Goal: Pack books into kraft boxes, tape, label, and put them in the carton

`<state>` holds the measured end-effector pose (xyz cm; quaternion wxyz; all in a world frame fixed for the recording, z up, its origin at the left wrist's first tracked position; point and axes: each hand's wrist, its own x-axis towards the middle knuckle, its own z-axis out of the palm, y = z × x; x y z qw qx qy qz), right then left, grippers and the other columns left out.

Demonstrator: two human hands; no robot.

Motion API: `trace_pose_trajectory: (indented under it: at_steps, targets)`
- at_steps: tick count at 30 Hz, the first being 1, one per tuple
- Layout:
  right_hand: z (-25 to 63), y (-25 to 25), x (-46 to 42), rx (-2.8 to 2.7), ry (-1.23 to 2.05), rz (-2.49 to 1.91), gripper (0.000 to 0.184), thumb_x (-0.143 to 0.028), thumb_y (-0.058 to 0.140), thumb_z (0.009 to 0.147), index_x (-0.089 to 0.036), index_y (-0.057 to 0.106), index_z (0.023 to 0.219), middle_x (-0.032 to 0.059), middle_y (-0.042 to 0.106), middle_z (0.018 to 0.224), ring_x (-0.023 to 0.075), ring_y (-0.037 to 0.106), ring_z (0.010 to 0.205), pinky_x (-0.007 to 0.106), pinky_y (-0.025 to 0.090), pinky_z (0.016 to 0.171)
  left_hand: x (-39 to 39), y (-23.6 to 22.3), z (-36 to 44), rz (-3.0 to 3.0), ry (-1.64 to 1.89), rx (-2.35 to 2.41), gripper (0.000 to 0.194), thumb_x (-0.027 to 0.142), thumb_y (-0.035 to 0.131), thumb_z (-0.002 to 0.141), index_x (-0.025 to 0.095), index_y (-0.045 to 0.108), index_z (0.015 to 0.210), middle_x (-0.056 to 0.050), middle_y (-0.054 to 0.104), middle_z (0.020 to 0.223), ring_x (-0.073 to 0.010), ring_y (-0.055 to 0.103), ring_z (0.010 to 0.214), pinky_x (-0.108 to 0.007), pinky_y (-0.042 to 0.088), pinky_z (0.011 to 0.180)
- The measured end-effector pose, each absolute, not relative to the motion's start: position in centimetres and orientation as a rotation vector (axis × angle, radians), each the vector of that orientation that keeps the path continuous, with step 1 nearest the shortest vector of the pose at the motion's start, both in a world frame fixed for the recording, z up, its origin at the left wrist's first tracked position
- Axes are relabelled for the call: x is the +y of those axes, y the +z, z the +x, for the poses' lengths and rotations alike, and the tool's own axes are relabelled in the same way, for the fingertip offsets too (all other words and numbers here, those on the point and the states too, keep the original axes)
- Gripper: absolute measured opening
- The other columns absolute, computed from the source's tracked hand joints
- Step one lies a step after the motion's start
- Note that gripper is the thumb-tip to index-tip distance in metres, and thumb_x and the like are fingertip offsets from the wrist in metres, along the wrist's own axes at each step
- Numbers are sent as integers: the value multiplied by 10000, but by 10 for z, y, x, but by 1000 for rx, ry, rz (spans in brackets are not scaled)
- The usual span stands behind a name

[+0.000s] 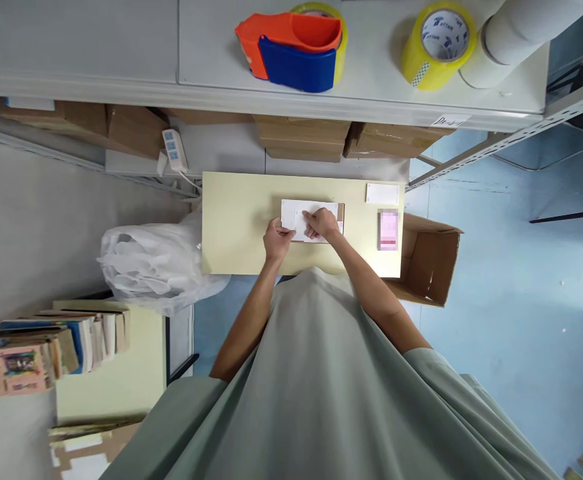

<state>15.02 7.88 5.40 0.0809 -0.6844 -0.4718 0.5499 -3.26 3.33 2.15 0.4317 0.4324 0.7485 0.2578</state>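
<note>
A flat brown cardboard package (341,212) lies on the pale yellow board in front of me. A white label sheet (295,208) covers most of its top, leaving a brown strip bare at the right end. At the package's near left corner, my left hand (277,240) is closed on the edge, thumb over the sheet. My right hand (323,224) rests on the sheet's right half, fingers curled and fingertips against the paper. Whether anything sits inside those curled fingers is hidden.
The board (236,220) also carries a white slip (382,194) and a pink card (387,231). An open carton (434,263) stands right, a plastic bag (146,260) left. A shelf above holds a tape dispenser (296,63) and yellow tape roll (424,63).
</note>
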Motion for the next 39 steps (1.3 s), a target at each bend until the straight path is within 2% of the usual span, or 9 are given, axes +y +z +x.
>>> trace_pose_trajectory:
  at_steps: [5,9,15,19,22,28,32,36,39]
  targets:
    - [151,57,80,-1644,1694,-1983,566,-389,658,1115,-215,632,577,42,759,592,170,741,550,285,617,727,36,16,-36,986,634,1846,631,146,845,700,222,661,1299,39,740,844,-203,749,847,-347,598,882]
    - [144,60,92,-1856,1670,-2012,447,-464,804,1019,-199,721,669,38,691,492,240,757,599,375,655,814,38,13,-33,903,654,1881,657,112,829,669,224,654,1292,61,720,822,-180,729,826,-331,593,868]
    - [138,55,108,-1350,1979,-1943,529,-572,708,1077,-158,756,751,77,751,578,216,759,564,309,639,627,42,17,-31,860,651,1923,659,102,846,620,220,681,1247,54,722,791,-183,725,781,-344,596,836]
    - [134,49,110,-1234,1962,-1934,595,-616,568,1141,-161,760,810,51,723,534,193,754,546,265,626,615,43,23,-31,788,675,1930,711,90,864,582,201,692,1263,38,731,794,-192,731,797,-337,601,804]
    - [133,46,108,-1246,1914,-1964,626,-541,470,1191,-166,747,773,42,706,519,173,750,550,248,632,656,44,30,-30,746,654,1950,742,73,868,556,194,701,1268,43,720,783,-189,730,812,-320,598,807]
    - [159,43,82,-1356,2033,-1868,429,-349,780,1045,-170,714,661,43,732,566,177,739,555,269,642,690,44,41,-24,712,639,1992,741,62,870,580,183,703,1291,40,711,794,-180,711,818,-319,596,823]
    - [198,42,52,-1255,2044,-1900,441,-319,776,1040,-178,695,630,67,760,611,175,741,566,272,636,689,44,42,-21,732,643,2009,716,38,851,603,184,703,1288,34,707,815,-175,710,854,-315,601,842]
    - [223,44,35,-1139,1939,-1946,481,-360,639,1113,-169,724,680,106,820,752,202,793,675,310,658,769,46,39,-22,751,642,2002,693,18,851,612,184,702,1268,30,704,817,-173,718,865,-319,616,857]
    - [224,46,43,-1233,1690,-2127,415,-423,638,1113,-151,773,830,148,839,863,280,837,907,374,654,921,48,37,-21,753,656,1989,675,-1,842,626,186,696,1259,35,703,811,-164,722,842,-320,625,859]
